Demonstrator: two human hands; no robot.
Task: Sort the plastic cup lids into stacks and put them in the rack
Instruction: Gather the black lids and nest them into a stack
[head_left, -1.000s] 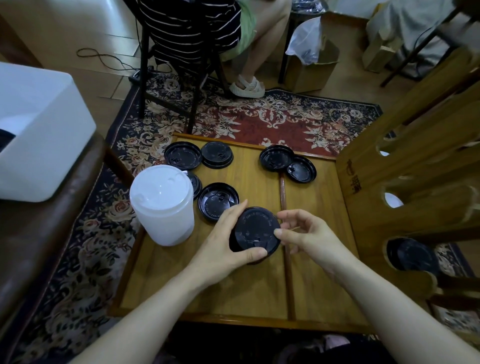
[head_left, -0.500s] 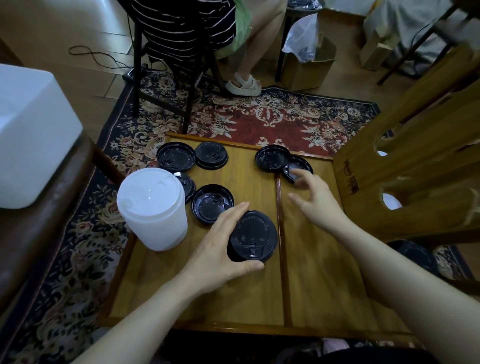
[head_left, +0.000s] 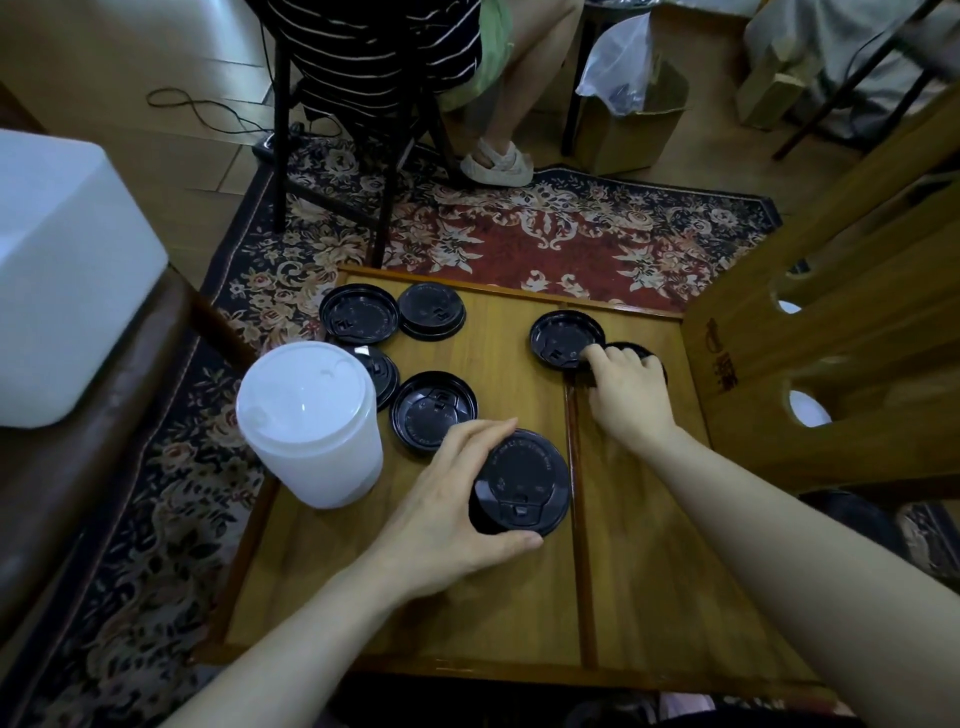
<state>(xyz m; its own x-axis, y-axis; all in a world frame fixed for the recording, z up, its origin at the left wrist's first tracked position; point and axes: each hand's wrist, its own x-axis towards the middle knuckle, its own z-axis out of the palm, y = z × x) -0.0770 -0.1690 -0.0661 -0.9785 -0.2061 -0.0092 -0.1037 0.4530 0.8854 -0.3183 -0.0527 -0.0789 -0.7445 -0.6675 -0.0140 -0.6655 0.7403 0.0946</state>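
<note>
Head view showed the stack of black lids standing on the wooden tray table, near its middle divider. The left hand gripped that stack, fingers curved round its far side and thumb pressed along the near edge. The right hand lay farther back on the right half of the table, fingers curled down over a single black lid; whether it had actually pinched that lid could not be told. Just left of it, touching or overlapping, sat another loose lid. Across the left half lay more lids: an upturned one just behind the left hand, two side by side at the far edge, and one partly hidden behind a stack of white lids at the table's left rim. The wooden rack stood against the table's right side. A patterned rug lay beneath, and a white bin sat off to the left.
</note>
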